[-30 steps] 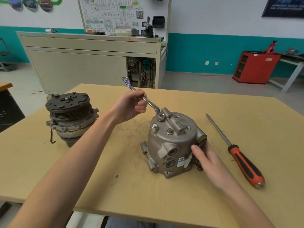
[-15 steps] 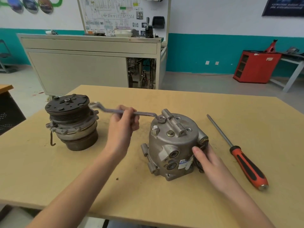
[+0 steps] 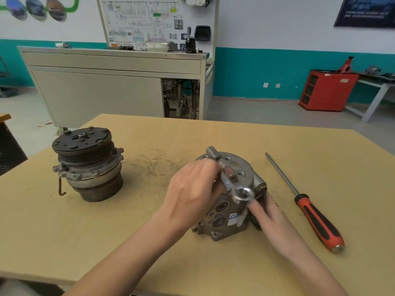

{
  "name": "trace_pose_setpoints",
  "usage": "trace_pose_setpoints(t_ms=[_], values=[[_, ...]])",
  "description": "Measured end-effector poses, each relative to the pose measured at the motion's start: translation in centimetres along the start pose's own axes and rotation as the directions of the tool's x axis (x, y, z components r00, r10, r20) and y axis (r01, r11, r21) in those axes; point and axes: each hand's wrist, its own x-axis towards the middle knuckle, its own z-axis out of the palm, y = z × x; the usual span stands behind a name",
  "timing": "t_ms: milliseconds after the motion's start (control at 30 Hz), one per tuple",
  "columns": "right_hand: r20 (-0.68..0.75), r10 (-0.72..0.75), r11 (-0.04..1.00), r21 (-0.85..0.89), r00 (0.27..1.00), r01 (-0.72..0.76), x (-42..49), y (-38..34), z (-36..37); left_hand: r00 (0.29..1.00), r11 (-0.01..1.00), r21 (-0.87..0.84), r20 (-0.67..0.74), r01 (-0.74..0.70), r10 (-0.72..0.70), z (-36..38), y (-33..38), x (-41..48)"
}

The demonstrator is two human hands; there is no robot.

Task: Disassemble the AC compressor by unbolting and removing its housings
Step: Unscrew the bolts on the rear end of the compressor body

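Observation:
A grey aluminium AC compressor stands on end in the middle of the wooden table. My left hand grips a ring spanner over the compressor's top left; the shaft slants down to the right and its free ring end shows in front of the body. The other end is hidden under my hand. My right hand lies against the compressor's right side, fingers straight.
A second compressor with a dark clutch pulley stands at the table's left. A red-and-black screwdriver lies to the right. A grey cabinet and a red box stand on the floor beyond.
My left hand has swung the spanner from pointing left to slanting down to the right across the compressor's top. My right hand stays on the compressor's side.

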Motion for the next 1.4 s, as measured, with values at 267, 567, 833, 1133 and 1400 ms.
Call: trace_pose_setpoints(t_ms=[267,567,833,1133,1400], values=[[-0.004,-0.006,1.0,-0.011,1.0,0.006,0.0,0.3,0.1,0.986,0.982,-0.088,-0.005,0.167,-0.168,-1.6,-0.5,-0.5],[-0.012,-0.037,0.999,0.009,0.999,0.037,-0.3,-0.1,0.1,0.743,0.169,-0.822,0.378,0.544,-0.553,-2.0,-6.5,4.7],[-0.001,-0.016,1.0,-0.021,1.0,0.016,-0.2,0.0,0.1,0.521,-0.31,-0.603,0.795,0.735,-0.312,1.6,-11.9,5.0],[-0.001,-0.001,1.0,-0.027,1.0,0.001,-0.2,0.0,0.1,0.494,-0.325,-0.537,0.844,0.778,-0.212,1.7,-13.5,3.7],[-0.005,-0.009,1.0,-0.028,1.0,0.009,-0.1,0.0,0.1,0.624,0.282,-0.717,0.265,0.637,-0.735,-2.4,-4.8,-1.1]])
